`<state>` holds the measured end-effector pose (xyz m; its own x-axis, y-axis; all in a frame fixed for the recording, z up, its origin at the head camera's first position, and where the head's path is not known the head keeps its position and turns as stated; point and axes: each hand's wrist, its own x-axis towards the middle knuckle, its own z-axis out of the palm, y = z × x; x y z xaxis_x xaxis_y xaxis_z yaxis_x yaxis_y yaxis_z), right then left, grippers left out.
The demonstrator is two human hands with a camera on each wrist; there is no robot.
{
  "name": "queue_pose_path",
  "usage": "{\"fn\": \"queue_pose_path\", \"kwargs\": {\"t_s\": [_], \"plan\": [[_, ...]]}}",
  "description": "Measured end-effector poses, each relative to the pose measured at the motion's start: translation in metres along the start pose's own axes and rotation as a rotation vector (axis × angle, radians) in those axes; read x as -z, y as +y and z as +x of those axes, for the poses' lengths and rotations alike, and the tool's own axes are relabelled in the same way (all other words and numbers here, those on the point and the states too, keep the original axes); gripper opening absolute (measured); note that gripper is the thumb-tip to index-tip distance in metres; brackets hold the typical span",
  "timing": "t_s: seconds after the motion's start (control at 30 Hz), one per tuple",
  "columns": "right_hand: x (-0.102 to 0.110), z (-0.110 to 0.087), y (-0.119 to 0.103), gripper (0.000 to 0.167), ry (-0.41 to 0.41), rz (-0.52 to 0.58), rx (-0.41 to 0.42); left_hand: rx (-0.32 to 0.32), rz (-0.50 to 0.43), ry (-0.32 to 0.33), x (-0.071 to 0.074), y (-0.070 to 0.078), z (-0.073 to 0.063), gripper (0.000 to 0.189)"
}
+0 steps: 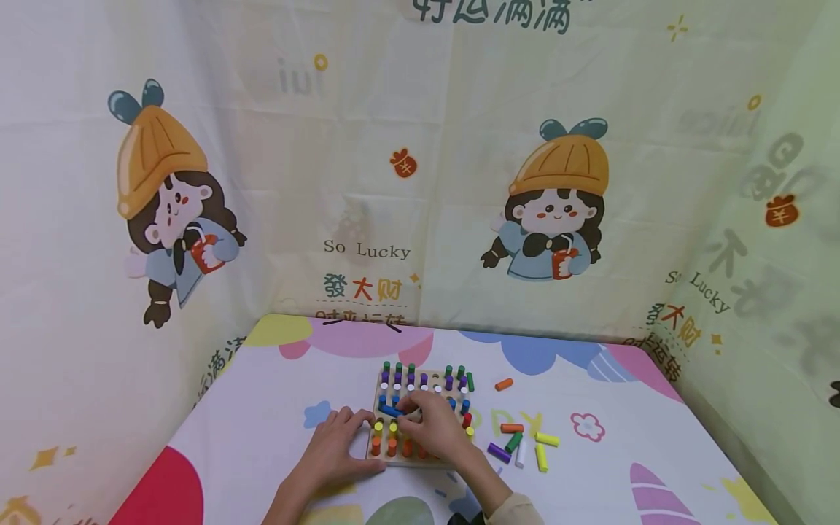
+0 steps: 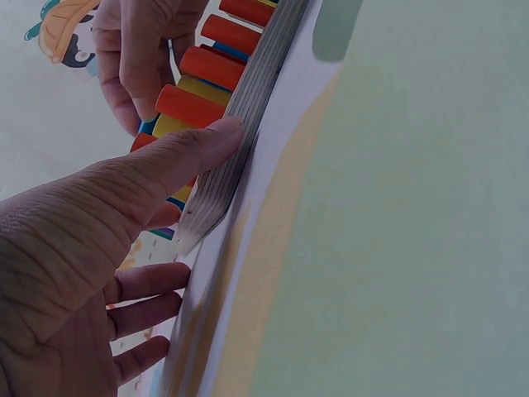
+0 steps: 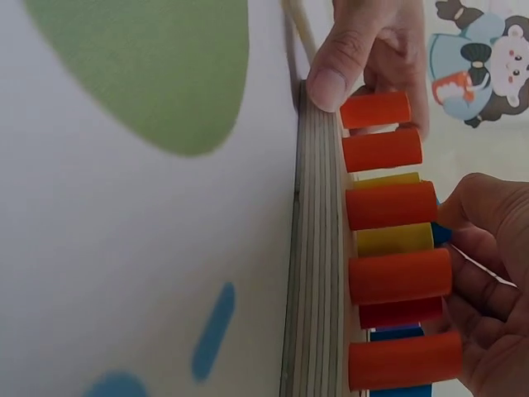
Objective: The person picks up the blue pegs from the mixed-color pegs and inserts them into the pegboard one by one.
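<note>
A wooden pegboard [image 1: 400, 462] holds rows of coloured pegs: green, purple, white, blue, red, yellow and orange. At its front left corner my left hand [image 1: 335, 441] grips the board, the thumb against the front edge and the other fingers along the left side. Over the middle rows, my right hand [image 1: 434, 424] pinches a blue peg [image 1: 391, 411] that lies sideways near the standing blue pegs. Orange pegs [image 3: 393, 207] line the front row in the right wrist view. The right hand hides part of the red and yellow rows.
Right of the board lie several loose pegs, among them a purple peg [image 1: 499, 453], a white peg [image 1: 520, 454] and a yellow peg [image 1: 541, 459]. One orange peg [image 1: 504, 384] lies farther back. A green peg [image 1: 470, 382] leans by the board's right edge. Printed cloth walls surround the table.
</note>
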<state>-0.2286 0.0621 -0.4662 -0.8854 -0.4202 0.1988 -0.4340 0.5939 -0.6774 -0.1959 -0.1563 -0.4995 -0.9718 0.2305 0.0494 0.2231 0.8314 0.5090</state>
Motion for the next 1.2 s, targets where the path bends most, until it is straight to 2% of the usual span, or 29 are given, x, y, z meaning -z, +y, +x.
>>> {"fn": "queue_pose_path", "kwargs": {"t_s": [0.37, 0.73, 1.2], "plan": [[-0.006, 0.005, 0.0, 0.011, -0.033, -0.012, 0.007, -0.044, 0.004, 0.02, -0.001, -0.003, 0.0, 0.072], [-0.006, 0.009, -0.001, 0.012, -0.048, -0.062, 0.023, -0.05, 0.009, 0.025, -0.002, -0.003, -0.001, 0.07], [-0.008, 0.011, -0.012, 0.011, -0.083, -0.082, -0.001, -0.062, -0.006, 0.018, -0.001, -0.004, -0.004, 0.067]]}}
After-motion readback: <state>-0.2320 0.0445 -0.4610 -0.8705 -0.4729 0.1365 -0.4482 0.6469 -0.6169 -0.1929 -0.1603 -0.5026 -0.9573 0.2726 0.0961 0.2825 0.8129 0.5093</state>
